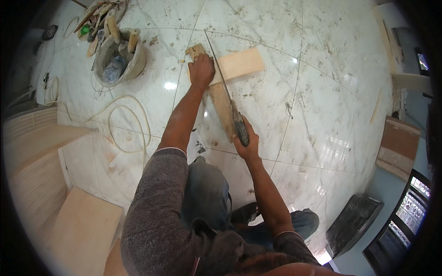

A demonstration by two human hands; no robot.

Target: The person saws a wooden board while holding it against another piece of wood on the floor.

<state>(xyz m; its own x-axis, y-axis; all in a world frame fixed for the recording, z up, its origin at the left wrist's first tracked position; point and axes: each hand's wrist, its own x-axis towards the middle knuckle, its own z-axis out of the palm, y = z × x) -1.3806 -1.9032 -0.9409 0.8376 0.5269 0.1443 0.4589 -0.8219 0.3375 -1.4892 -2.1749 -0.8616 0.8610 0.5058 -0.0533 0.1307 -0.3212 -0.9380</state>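
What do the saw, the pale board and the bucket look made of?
Saw: thin, dull grey blade, likely steel; worn dark handle, material unclear. Pale board: bare wood, from its tan, unpainted face. Bucket: matte, grimy off-white wall, perhaps plastic; the grime leaves it open.

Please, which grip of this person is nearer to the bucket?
Left. The left grip rests on the wood, right of the bucket; the right grip, around the saw handle, is farther right and nearer the body.

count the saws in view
1: the saw is in the grip of the right hand, its blade reaching across the pale board. Others may be hidden in the cluttered bucket at upper left.
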